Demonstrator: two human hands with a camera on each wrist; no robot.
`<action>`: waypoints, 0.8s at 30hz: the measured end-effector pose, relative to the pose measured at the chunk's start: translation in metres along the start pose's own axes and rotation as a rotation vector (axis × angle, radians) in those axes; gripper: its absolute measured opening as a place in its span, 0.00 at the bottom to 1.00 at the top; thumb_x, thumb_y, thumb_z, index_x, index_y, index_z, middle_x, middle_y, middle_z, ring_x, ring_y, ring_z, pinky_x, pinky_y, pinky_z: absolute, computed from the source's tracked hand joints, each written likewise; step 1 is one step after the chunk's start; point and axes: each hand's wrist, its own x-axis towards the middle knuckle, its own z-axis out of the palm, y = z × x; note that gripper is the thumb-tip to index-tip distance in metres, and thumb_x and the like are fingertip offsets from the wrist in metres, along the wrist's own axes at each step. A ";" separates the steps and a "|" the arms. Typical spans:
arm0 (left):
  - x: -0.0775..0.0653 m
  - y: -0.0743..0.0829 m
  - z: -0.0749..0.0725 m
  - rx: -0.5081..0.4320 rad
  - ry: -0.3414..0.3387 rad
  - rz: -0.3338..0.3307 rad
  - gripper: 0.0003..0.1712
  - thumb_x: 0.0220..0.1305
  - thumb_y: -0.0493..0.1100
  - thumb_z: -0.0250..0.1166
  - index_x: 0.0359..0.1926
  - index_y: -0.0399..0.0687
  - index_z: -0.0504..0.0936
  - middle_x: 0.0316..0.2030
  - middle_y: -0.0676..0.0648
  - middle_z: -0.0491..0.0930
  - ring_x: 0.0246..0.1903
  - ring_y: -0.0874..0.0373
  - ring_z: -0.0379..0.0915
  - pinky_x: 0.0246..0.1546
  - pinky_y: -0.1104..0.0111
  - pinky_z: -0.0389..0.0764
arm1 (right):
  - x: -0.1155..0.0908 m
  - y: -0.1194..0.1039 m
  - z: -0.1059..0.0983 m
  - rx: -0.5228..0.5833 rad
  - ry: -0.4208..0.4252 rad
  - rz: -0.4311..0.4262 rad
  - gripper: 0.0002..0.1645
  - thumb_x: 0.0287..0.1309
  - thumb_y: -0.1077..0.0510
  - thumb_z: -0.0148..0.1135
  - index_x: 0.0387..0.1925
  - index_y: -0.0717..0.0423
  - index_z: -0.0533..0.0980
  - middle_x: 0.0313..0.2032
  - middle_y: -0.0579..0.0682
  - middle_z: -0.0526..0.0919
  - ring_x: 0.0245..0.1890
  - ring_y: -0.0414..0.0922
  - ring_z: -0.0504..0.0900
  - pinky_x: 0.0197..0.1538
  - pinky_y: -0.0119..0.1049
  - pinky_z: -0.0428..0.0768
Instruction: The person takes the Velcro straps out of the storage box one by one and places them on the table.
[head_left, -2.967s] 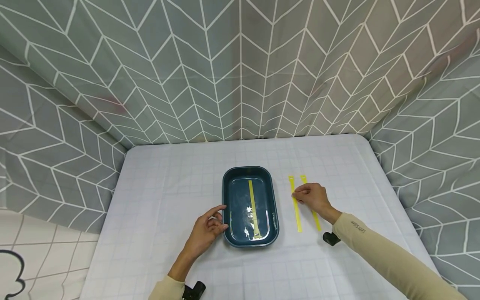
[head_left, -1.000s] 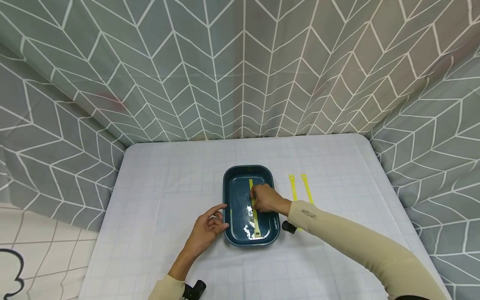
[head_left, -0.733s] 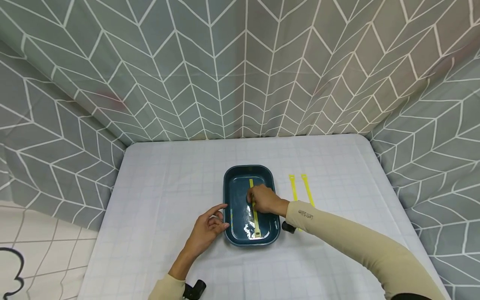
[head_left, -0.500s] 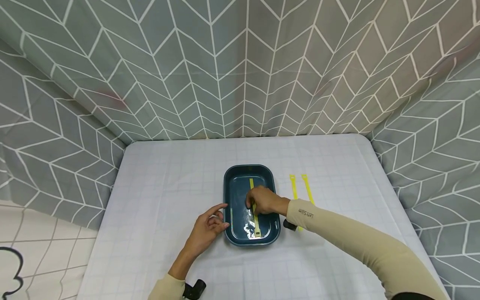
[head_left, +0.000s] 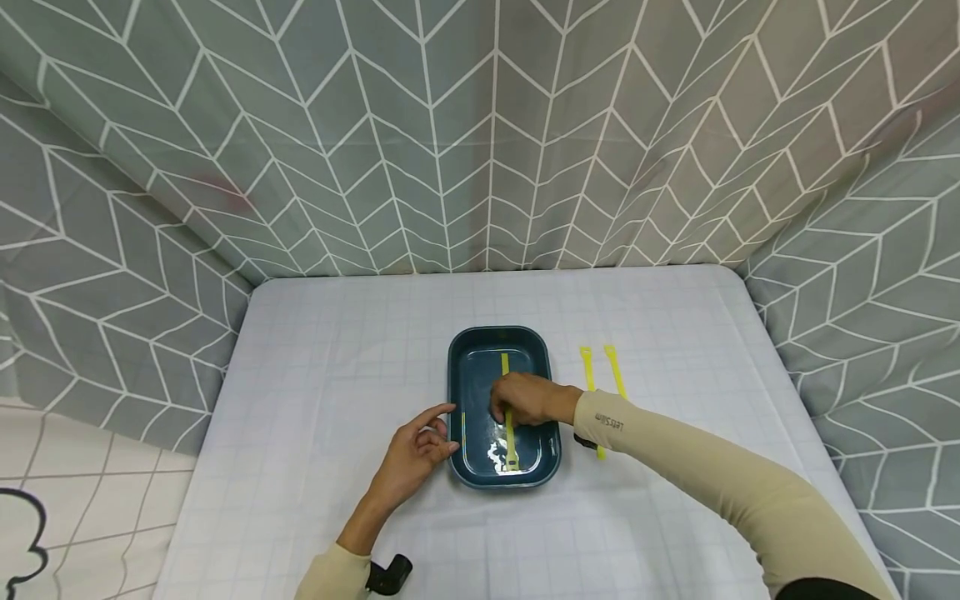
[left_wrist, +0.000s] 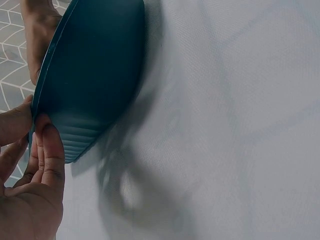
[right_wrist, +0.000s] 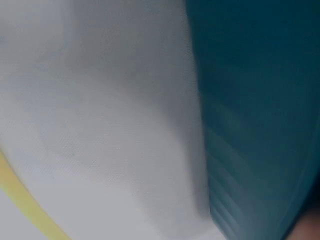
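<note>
A dark teal rectangular tray (head_left: 454,367) stands on the table. Inside it lies a flat yellow cable tie (head_left: 510,437), lengthwise, its slotted head at the near end. My right hand (head_left: 528,398) reaches over the tray's right rim, fingers curled down on the middle of this tie; the fingertips are hidden. My left hand (head_left: 412,454) grips the left rim, thumb and index finger at the edge, while in the left wrist view its other fingers (left_wrist: 51,150) bend against the outer wall. Two more yellow cable ties, a nearer one (head_left: 587,367) and a farther one (head_left: 615,367), lie right of the tray, partly under the right sleeve.
White cloth covers the table (head_left: 337,350). Grey curtains (head_left: 480,150) with white chevron lines hang behind and at both sides. A black wrist camera (head_left: 390,575) sits on the left wrist.
My right hand has moved left from the two ties on the table into the tray. Since half a second ago, the near end of the tie there has swung slightly left. My left hand has stayed put.
</note>
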 end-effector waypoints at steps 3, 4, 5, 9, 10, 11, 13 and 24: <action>0.000 0.001 0.001 -0.006 -0.002 -0.005 0.33 0.60 0.29 0.70 0.66 0.43 0.73 0.42 0.40 0.72 0.28 0.66 0.75 0.32 0.77 0.73 | -0.001 0.002 0.001 -0.031 0.016 -0.043 0.14 0.40 0.74 0.72 0.24 0.51 0.83 0.32 0.43 0.81 0.36 0.38 0.77 0.44 0.31 0.79; 0.000 0.001 0.001 -0.008 -0.001 -0.004 0.33 0.60 0.29 0.70 0.66 0.43 0.73 0.42 0.40 0.72 0.28 0.66 0.74 0.32 0.77 0.73 | -0.001 0.002 0.001 -0.030 0.016 -0.045 0.14 0.40 0.74 0.72 0.24 0.51 0.83 0.32 0.43 0.81 0.36 0.38 0.77 0.44 0.31 0.79; 0.000 0.001 0.001 -0.010 0.000 -0.002 0.33 0.60 0.29 0.70 0.66 0.43 0.73 0.42 0.40 0.72 0.28 0.66 0.74 0.31 0.77 0.73 | -0.002 0.001 0.000 -0.029 0.014 -0.044 0.14 0.41 0.74 0.71 0.24 0.51 0.83 0.32 0.43 0.81 0.36 0.38 0.76 0.44 0.31 0.79; 0.000 0.002 0.001 -0.008 0.004 0.003 0.33 0.59 0.29 0.70 0.66 0.42 0.73 0.42 0.40 0.72 0.27 0.66 0.74 0.32 0.77 0.73 | -0.003 0.000 0.000 -0.017 0.001 -0.037 0.14 0.44 0.74 0.70 0.24 0.51 0.81 0.31 0.42 0.79 0.35 0.37 0.75 0.42 0.31 0.78; 0.000 0.002 0.001 -0.006 0.005 0.004 0.33 0.59 0.29 0.70 0.66 0.42 0.73 0.42 0.40 0.72 0.27 0.66 0.74 0.32 0.77 0.73 | -0.003 0.001 0.000 -0.016 -0.002 -0.034 0.14 0.45 0.74 0.69 0.24 0.51 0.81 0.31 0.41 0.79 0.35 0.37 0.75 0.42 0.30 0.78; 0.000 0.002 0.001 -0.004 0.005 0.005 0.33 0.59 0.29 0.70 0.66 0.42 0.73 0.42 0.40 0.72 0.27 0.66 0.75 0.32 0.77 0.74 | -0.003 0.001 0.000 -0.018 -0.002 -0.036 0.14 0.46 0.73 0.69 0.24 0.51 0.80 0.31 0.41 0.78 0.35 0.37 0.74 0.41 0.30 0.77; 0.000 0.002 0.001 -0.003 0.005 0.004 0.33 0.59 0.29 0.70 0.66 0.43 0.73 0.42 0.40 0.72 0.27 0.66 0.75 0.32 0.77 0.74 | -0.003 0.002 0.002 -0.024 -0.002 -0.045 0.14 0.47 0.72 0.70 0.24 0.50 0.79 0.31 0.40 0.78 0.34 0.36 0.74 0.41 0.29 0.77; -0.001 0.002 0.001 -0.001 -0.008 0.010 0.33 0.60 0.29 0.69 0.67 0.40 0.72 0.42 0.39 0.72 0.28 0.66 0.74 0.32 0.77 0.74 | -0.003 0.002 0.001 0.041 0.000 -0.124 0.06 0.56 0.65 0.71 0.32 0.52 0.82 0.31 0.43 0.81 0.33 0.34 0.76 0.40 0.25 0.76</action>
